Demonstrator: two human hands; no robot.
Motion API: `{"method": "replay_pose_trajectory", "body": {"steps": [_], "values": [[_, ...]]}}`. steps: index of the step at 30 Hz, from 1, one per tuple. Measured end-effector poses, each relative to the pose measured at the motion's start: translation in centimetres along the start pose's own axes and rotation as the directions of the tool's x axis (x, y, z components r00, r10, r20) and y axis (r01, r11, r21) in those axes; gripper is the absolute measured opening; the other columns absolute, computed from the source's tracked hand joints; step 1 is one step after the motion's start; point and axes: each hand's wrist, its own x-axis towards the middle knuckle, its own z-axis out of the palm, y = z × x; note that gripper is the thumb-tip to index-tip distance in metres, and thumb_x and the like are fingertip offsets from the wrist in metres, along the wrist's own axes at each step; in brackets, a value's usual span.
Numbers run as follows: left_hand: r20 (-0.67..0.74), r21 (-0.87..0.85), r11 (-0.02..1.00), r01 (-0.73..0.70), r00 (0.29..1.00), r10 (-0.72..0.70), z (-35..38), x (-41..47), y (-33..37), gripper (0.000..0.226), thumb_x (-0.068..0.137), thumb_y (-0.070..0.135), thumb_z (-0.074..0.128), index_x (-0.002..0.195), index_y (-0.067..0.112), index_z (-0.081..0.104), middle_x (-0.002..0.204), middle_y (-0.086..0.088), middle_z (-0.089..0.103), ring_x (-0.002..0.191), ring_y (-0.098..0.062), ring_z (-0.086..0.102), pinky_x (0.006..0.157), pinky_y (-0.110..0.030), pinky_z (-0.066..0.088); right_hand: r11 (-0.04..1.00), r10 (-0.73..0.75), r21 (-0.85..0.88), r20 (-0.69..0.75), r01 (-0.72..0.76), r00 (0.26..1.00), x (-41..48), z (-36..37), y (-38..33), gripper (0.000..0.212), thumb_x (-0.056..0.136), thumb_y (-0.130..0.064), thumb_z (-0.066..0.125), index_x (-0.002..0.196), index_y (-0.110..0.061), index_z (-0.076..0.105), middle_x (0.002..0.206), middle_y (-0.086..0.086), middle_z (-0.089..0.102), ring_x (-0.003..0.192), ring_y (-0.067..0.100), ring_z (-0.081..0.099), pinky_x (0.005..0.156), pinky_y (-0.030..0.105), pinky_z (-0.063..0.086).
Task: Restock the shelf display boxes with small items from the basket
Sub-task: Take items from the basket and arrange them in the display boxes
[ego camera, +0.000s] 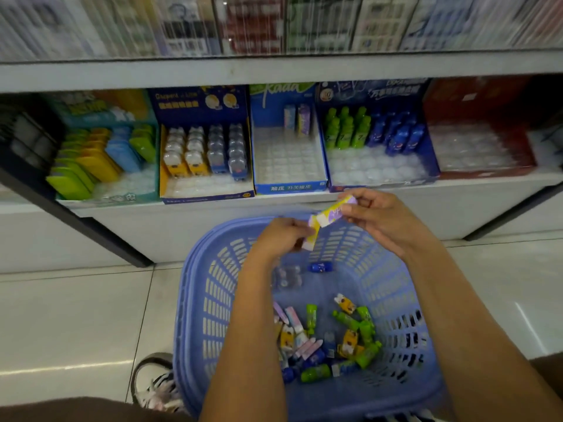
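Observation:
A blue slotted plastic basket stands on the floor below me, with several small items in green, blue, orange and pastel lying in its bottom. Above its far rim my right hand pinches a small purple-and-yellow carton. My left hand holds a second small carton of the same kind, just below the first; the two touch. Ahead on the low shelf is the blue display box, with two matching cartons upright at its back and most slots bare.
Other display boxes flank it: orange and blue figures to the left, flat green and yellow cases further left, green and blue bottles to the right, a red box at far right. A shoe stands left of the basket.

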Motion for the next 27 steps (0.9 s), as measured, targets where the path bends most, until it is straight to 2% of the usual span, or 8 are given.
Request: {"method": "replay_pose_trajectory", "body": {"steps": [2,5,8,11,13,16,21,27], "values": [[0.021,-0.092,0.993,-0.077,0.997,0.079,-0.8,-1.6,3.1,0.010,0.089,0.007,0.061,0.080,0.011,0.063,0.082,-0.012,0.063,0.071,-0.018,0.057,0.067,-0.024,0.051,0.993,-0.117,-0.038,-0.066,0.114,0.991,0.4,0.6,-1.9,0.021,0.077,-0.006,0.066,0.097,-0.011,0.067,0.077,-0.002,0.072,0.071,0.009,0.067,0.072,0.018,0.054],[-0.076,-0.221,0.955,-0.199,0.980,0.186,-2.0,-3.7,6.0,0.010,0.091,0.010,0.058,0.083,0.013,0.062,0.083,-0.009,0.065,0.069,-0.015,0.061,0.059,-0.018,0.053,0.946,-0.286,-0.207,-0.160,0.251,0.945,2.1,1.7,-5.0,0.018,0.087,-0.004,0.061,0.098,-0.017,0.067,0.079,-0.002,0.070,0.068,0.004,0.065,0.072,0.015,0.052],[-0.153,-0.333,0.911,-0.245,0.967,0.204,-2.8,-4.6,6.7,0.009,0.093,0.013,0.057,0.086,0.012,0.063,0.081,-0.005,0.067,0.072,-0.016,0.066,0.067,-0.022,0.056,0.792,-0.470,-0.508,-0.156,0.338,0.869,5.0,2.8,-7.9,0.019,0.086,-0.004,0.064,0.098,-0.018,0.067,0.081,-0.006,0.065,0.065,-0.006,0.062,0.068,0.008,0.050],[-0.203,-0.380,0.895,-0.234,0.965,0.166,-3.1,-4.5,6.5,0.012,0.094,0.016,0.056,0.094,0.005,0.062,0.088,-0.009,0.066,0.078,-0.018,0.065,0.073,-0.024,0.058,0.586,-0.567,-0.734,-0.067,0.345,0.821,8.6,4.0,-9.4,0.017,0.081,-0.002,0.067,0.098,-0.004,0.069,0.089,0.004,0.068,0.075,-0.003,0.061,0.070,0.001,0.043],[-0.248,-0.407,0.883,-0.235,0.958,0.141,-3.0,-4.0,6.2,0.011,0.094,0.014,0.057,0.092,0.006,0.062,0.087,-0.009,0.065,0.078,-0.019,0.064,0.074,-0.026,0.057,0.500,-0.522,-0.823,-0.039,0.269,0.852,10.9,4.5,-9.5,0.014,0.083,-0.003,0.065,0.096,-0.001,0.069,0.096,0.011,0.070,0.086,0.009,0.062,0.071,-0.001,0.040],[-0.287,-0.439,0.867,-0.235,0.951,0.113,-2.9,-3.3,5.9,0.010,0.093,0.013,0.057,0.085,0.010,0.063,0.090,-0.011,0.066,0.082,-0.023,0.065,0.074,-0.027,0.057,0.339,-0.434,-0.925,0.010,0.173,0.901,13.2,4.4,-9.0,0.016,0.086,-0.008,0.061,0.099,-0.006,0.070,0.104,0.011,0.070,0.097,0.019,0.063,0.080,0.015,0.043],[-0.310,-0.459,0.862,-0.215,0.948,0.072,-2.8,-2.1,5.4,0.009,0.093,0.010,0.058,0.086,0.010,0.064,0.098,-0.015,0.069,0.088,-0.027,0.067,0.071,-0.027,0.058,0.383,-0.290,-0.916,0.005,0.120,0.957,14.5,3.5,-9.7,0.020,0.088,-0.018,0.062,0.107,-0.014,0.066,0.111,0.003,0.065,0.100,0.011,0.057,0.071,0.012,0.035],[-0.291,-0.473,0.853,-0.219,0.953,0.083,-3.0,-1.7,5.2,0.009,0.092,0.009,0.059,0.086,0.009,0.066,0.094,-0.014,0.071,0.082,-0.024,0.069,0.066,-0.023,0.059,0.264,-0.140,-0.961,0.050,0.086,0.989,15.5,3.6,-10.8,0.026,0.085,-0.020,0.067,0.110,-0.014,0.065,0.120,0.002,0.062,0.112,0.017,0.053,0.083,0.018,0.036]]}}
